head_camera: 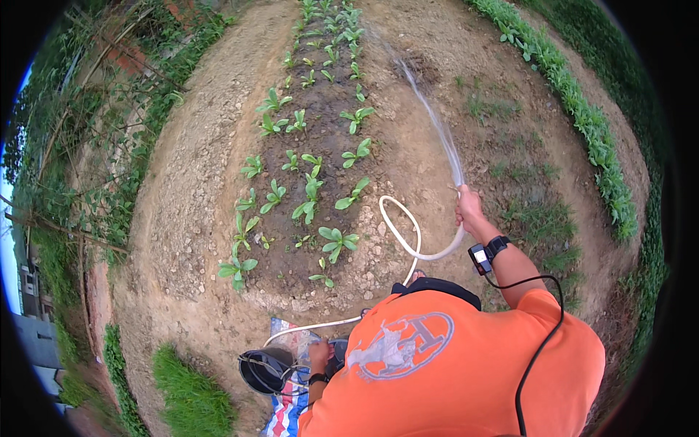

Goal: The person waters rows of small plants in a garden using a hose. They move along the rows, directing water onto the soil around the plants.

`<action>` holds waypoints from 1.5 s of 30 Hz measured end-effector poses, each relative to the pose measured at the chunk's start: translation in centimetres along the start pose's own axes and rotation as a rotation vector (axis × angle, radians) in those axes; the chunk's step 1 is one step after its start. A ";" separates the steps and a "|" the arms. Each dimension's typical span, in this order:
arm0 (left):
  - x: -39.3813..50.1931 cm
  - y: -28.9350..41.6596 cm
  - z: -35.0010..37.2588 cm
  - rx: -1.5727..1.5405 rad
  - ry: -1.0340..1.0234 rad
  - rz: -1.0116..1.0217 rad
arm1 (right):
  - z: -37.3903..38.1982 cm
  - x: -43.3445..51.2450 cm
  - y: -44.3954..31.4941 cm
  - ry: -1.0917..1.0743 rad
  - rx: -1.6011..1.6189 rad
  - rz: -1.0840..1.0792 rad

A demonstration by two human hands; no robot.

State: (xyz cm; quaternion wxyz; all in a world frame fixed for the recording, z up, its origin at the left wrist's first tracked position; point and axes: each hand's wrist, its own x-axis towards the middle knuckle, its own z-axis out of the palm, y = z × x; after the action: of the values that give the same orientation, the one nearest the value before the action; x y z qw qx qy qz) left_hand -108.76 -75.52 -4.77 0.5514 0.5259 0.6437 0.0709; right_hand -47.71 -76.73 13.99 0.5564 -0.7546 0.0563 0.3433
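My right hand grips a pale hose near its end, and a jet of water shoots from it towards the upper left. The hose makes a loop on the soil, then runs past my feet to a black bucket. My left hand is low, beside the bucket and next to a dark object partly hidden by my shirt; whether it holds anything cannot be made out. Ahead lies a bed of damp dark soil with leafy green seedlings.
A striped red, white and blue plastic sheet lies under the bucket. Tufts of grass grow at lower left. A row of leafy plants runs along the right. Poles and vines stand at the left.
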 end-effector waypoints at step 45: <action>1.0 6.8 3.5 -0.139 0.037 -0.278 | -4.7 3.8 4.1 -0.064 -0.144 0.098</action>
State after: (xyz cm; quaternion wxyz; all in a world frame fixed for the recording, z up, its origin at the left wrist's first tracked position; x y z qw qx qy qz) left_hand -101.84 -73.48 -2.19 0.5789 0.3910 0.7139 0.0478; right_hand -44.63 -81.23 9.13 0.4848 -0.7776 0.0502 0.3972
